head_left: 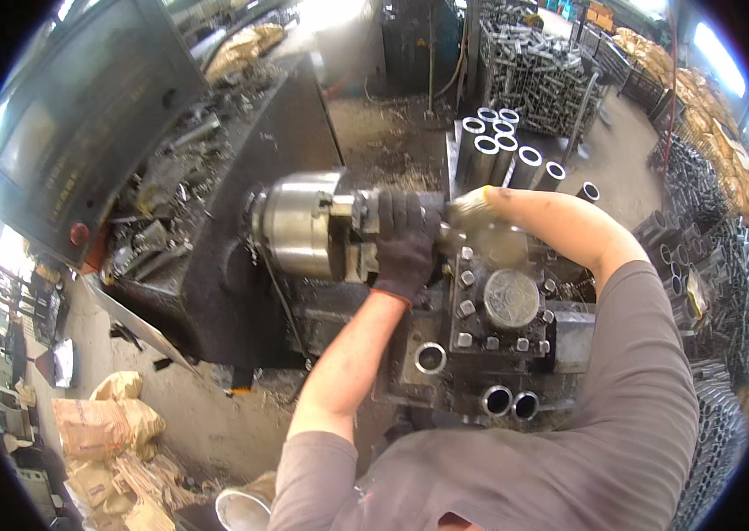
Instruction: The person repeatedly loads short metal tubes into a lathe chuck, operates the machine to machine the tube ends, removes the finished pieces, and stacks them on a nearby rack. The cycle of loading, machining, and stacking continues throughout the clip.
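My left hand, in a dark glove, is closed over a dark metal tube at the jaws of the shiny lathe chuck. The glove hides most of this tube, and how deep it sits in the jaws cannot be seen. My right hand, in a lighter glove, is just right of the left one, above the back of the square tool post. Motion smears it, so its fingers and anything in them are unclear.
Several upright tubes stand behind the tool post. Nearer me, one tube and a pair of tubes stand on the machine. Metal scraps cover the lathe housing at left. A wire bin of metal parts is beyond.
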A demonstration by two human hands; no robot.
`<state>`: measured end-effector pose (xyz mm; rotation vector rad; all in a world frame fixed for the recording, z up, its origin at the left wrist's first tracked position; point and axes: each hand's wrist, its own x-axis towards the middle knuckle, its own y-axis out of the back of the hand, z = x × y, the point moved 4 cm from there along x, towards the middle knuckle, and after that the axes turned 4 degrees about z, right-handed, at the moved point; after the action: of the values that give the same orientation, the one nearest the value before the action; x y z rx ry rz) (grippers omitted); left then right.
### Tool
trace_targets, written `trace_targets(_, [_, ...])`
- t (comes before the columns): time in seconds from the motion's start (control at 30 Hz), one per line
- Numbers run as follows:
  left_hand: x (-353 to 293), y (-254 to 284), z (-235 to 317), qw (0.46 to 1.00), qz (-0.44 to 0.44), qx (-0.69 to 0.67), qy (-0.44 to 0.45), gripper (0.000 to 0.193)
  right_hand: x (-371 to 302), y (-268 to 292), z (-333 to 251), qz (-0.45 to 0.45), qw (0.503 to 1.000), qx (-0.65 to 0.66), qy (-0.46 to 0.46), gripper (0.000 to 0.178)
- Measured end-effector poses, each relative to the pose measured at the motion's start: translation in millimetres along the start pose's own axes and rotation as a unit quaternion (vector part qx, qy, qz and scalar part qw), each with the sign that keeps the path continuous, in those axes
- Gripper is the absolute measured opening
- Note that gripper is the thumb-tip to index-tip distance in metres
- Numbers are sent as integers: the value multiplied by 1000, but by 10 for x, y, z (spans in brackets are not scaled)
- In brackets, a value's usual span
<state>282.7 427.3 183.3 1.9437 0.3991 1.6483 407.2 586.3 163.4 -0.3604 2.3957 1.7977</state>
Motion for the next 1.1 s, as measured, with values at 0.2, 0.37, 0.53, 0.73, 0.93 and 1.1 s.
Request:
trace_targets(0.2, [30,48,62,998,-43,-46,14,47,-872,-365,-85,-6,835,404,-373,31])
trace_targets(0.37, [-49,-34,112,997,-67,-28,23,45,-1065,-755,277,-7,905,374,-200,28])
trace_targets(0.53, [-1,87,-7,998,-56,-39,3,47,-1460,-1039,325,72,921,202,-326,27])
trace_targets(0.73, [-629,1266,7,896,-109,-395,171,65,-1447,-845,-347,235,878,-18,-417,42])
trace_targets(0.93, [-1597,1166,600,766,-339,-419,350,59,-1171,542,-1164,337,846,99,-401,55])
trace_targets(1.1, [-775,1193,243,564,-294,-591,496,38,-533,1209,-2300,324,914,-243,-39,39])
